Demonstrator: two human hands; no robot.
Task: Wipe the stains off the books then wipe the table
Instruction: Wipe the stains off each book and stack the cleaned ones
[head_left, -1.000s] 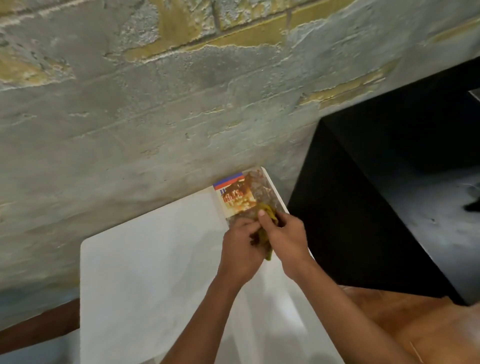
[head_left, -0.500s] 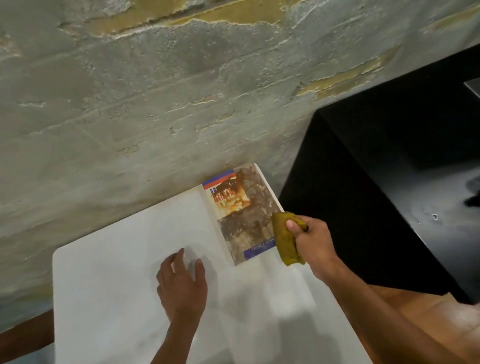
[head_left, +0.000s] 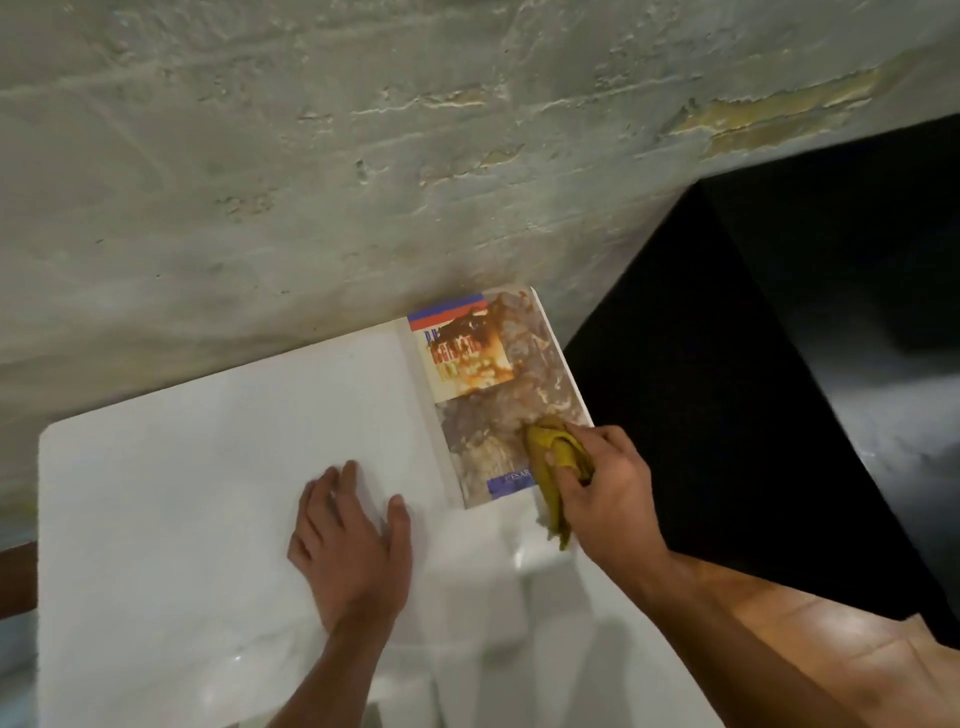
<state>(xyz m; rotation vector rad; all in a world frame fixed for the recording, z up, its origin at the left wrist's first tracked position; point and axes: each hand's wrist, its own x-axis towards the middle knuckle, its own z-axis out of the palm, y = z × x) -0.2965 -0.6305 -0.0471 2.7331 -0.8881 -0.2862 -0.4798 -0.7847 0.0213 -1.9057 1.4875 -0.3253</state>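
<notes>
Right hand grips the cloth on the stained book, left hand flat and open on the bench.

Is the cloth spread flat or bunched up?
Bunched: the cloth is wadded in the right hand, pressed onto the book.

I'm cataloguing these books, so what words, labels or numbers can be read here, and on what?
"ESAR": on the blue band at the near end of the stained paperback book cover, partly cut off by the yellow cloth.
Title lettering on the cover's cream panel: too stained and blurred to read.
</notes>
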